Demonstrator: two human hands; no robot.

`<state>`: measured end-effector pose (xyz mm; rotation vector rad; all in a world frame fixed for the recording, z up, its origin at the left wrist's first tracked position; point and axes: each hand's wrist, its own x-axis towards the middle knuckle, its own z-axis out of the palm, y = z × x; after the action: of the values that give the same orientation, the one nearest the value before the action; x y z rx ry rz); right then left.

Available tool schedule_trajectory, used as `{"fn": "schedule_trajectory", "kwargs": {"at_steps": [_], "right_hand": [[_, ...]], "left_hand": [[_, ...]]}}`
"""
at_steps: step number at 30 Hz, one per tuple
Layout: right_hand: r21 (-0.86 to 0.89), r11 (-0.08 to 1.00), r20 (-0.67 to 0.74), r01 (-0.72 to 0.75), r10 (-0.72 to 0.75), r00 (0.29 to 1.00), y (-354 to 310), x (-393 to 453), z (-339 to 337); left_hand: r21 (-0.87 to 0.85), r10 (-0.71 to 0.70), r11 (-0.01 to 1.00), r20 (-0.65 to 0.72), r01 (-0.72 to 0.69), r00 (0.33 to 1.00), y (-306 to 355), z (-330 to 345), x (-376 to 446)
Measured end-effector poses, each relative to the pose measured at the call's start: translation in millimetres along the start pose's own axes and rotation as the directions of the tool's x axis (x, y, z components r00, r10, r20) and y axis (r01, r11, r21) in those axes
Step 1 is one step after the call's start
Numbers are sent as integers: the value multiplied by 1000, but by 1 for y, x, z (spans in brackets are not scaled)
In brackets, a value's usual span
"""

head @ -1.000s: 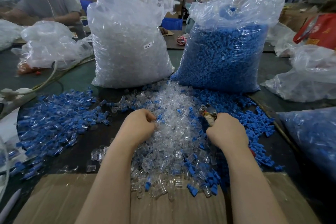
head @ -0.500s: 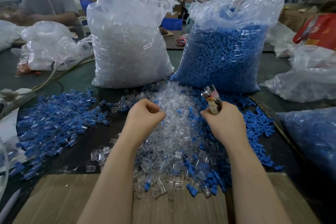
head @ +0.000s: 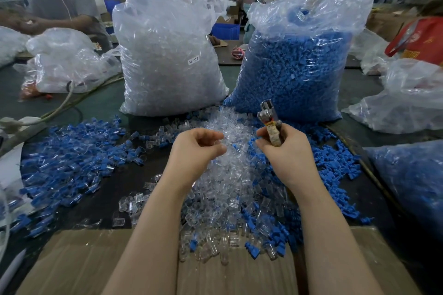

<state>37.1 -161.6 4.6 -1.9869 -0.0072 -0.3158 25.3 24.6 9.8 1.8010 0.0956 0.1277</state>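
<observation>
Left hand point(head: 196, 148): fingers point(head: 211, 135) curled, thumb and forefinger together, pinching one clear piece point(head: 217, 143).
Right hand point(head: 287, 151): fingers point(head: 263, 145) wrapped tight round the handles of the pliers point(head: 269, 115), metal head pointing up and away from me. I cannot tell whether the nose is apart or together.
Where the piece is: held above the clear heap point(head: 230, 175) on the surface point(head: 100, 103), just left of the pliers and not touching them.
Risk, slipping: the piece is small and slick. If I ease my pinch while bringing it to the pliers, it drops into the heap — lost among its twins.
Risk, nipping: my thumb tip sits close to where the nose would bite, so a hurried squeeze could catch skin instead of plastic.
Risk, crushing: thin clear plastic may crack if I clamp too hard or off-centre.
Risk, mixing: loose blue pieces point(head: 335, 163) lie just beside the clear ones, so a careless sweep of my wrist muddles them further.
Look of the piece: tiny, glassy, see-through — its outline is hard to read against the heap behind it.
Look of the pliers: bright steel head, handles wound in worn yellowish tape.
</observation>
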Motion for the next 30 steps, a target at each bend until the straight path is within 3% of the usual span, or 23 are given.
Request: {"fn": "schedule_trajectory", "kwargs": {"at_steps": [6,13,20,30], "right_hand": [[21,998,23,67,-68,997,-3,-3,-1],[74,992,35,106,-109,993,-6,-6,2],[80,981,14,174,-176,984,-11,-7,5],[106,962,-23,251,-250,968,-16,-9,8]], "left_hand": [[-163,-73,984,28,76,997,6,7,-2],[-278,20,960,14,-15,1000,16,14,-6],[-121,113,984,-130,-129,985,19,25,-7],[-363,-20,931,-111,-22,994,22,31,-8]]}}
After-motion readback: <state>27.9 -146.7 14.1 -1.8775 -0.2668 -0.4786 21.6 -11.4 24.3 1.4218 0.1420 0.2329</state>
